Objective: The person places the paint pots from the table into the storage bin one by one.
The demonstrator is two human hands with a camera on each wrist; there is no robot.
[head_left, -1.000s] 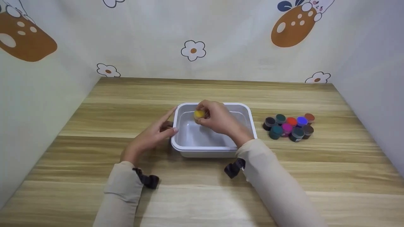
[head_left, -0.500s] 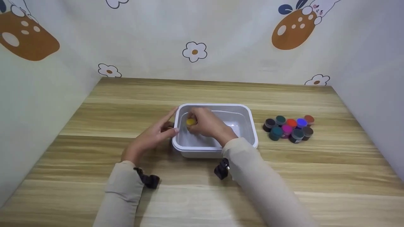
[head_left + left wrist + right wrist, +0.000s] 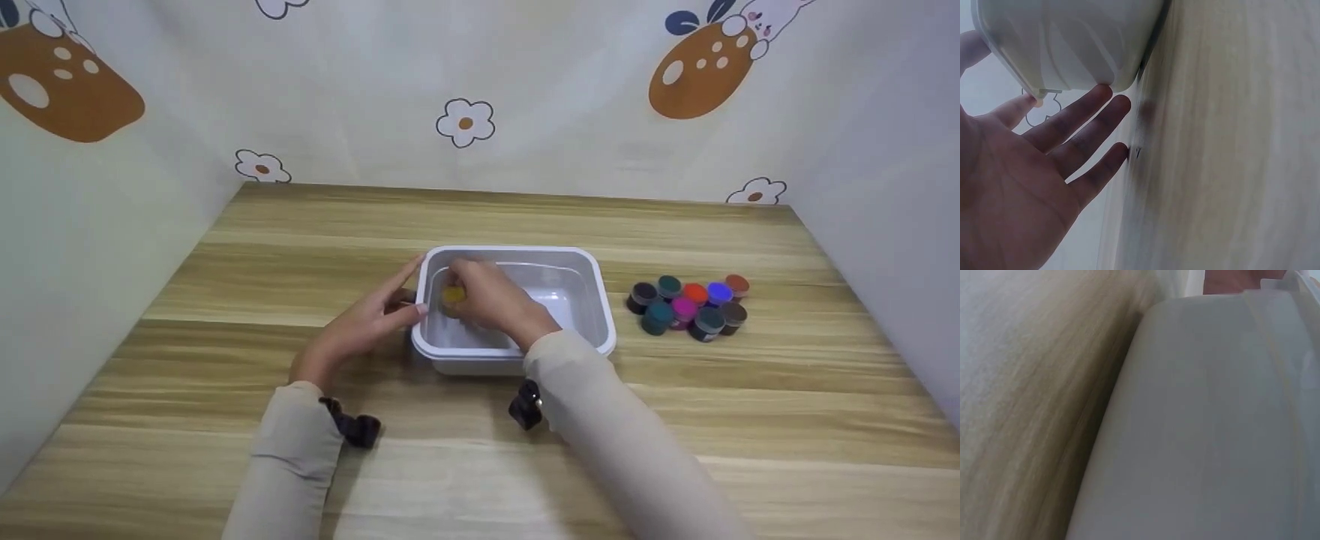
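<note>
A white rectangular plastic tub (image 3: 465, 352) stands on the wooden table. Inside its left part, my right hand (image 3: 491, 301) pinches a small paint pot with a yellow top (image 3: 453, 295), low near the tub's floor. Fingers partly cover the pot. At the tub's left side rests my left hand (image 3: 364, 324), thumb and index finger against the rim. The left wrist view shows this hand (image 3: 1022, 180) with spread, fairly straight fingers, some touching the tub's outer wall (image 3: 1084, 39). Only the tub's outside (image 3: 1196, 427) fills most of the right wrist view; the pot is hidden there.
Right of the tub, several small paint pots (image 3: 683, 309) with dark, green, red, purple, magenta and brown tops stand in a close cluster on the wooden table (image 3: 480, 465). A patterned cloth (image 3: 360, 112) hangs behind the table's back edge.
My right hand has moved left and down into the tub with the yellow paint pot, mostly in the first half second. The left hand has stayed at the tub's side.
</note>
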